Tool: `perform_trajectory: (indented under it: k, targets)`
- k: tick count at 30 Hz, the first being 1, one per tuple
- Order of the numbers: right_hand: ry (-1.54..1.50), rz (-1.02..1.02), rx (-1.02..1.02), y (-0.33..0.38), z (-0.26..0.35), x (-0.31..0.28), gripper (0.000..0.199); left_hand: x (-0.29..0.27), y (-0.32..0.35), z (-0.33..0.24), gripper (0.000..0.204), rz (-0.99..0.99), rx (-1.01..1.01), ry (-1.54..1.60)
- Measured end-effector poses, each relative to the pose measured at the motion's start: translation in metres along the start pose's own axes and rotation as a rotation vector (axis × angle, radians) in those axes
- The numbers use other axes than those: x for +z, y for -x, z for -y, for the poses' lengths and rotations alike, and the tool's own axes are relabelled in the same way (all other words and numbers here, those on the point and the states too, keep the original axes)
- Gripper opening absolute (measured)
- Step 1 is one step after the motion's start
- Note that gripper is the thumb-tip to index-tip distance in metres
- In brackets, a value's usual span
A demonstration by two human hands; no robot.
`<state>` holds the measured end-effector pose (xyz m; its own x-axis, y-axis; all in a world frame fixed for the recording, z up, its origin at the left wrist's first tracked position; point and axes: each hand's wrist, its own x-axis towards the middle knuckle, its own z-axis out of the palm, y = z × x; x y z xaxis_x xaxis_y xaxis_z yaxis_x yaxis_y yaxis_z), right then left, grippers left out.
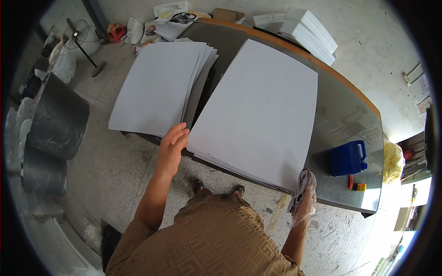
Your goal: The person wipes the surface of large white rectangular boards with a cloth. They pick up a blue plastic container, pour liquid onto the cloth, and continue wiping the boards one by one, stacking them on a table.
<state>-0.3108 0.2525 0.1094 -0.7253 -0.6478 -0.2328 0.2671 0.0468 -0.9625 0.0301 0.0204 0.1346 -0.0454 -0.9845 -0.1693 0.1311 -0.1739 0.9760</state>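
Two stacks of large white sheets lie on a grey table. My left hand is bare and rests with spread fingers on the near left corner of the right stack. My right hand wears a thin clear plastic glove and is closed on a crumpled grey cloth at that stack's near right corner. The left stack lies fanned out beside it, hanging over the table's left edge.
A blue plastic jug stands near the table's right end, with a small red and yellow item beside it. White foam blocks sit at the far end. Black rolls and a floor fan stand at left.
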Motion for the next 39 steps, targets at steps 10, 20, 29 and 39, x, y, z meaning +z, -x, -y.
perform_trajectory:
  k: [10,20,29,39]
  targets:
    - [-0.08,-0.135,0.137,-0.003,-0.005,-0.017,0.049,0.001,-0.001,0.004,0.038,0.082,0.129,-0.618]
    - [0.021,-0.107,-0.003,0.016,0.005,-0.012,0.04,-0.008,-0.016,-0.003,0.041,0.134,0.037,-0.489]
    - [0.074,-0.139,0.001,0.026,0.012,-0.009,0.041,-0.012,-0.005,0.003,0.033,0.175,0.064,-0.502]
    - [-0.016,-0.118,0.023,0.019,0.02,0.001,0.055,-0.016,-0.015,0.015,0.041,0.126,0.036,-0.118]
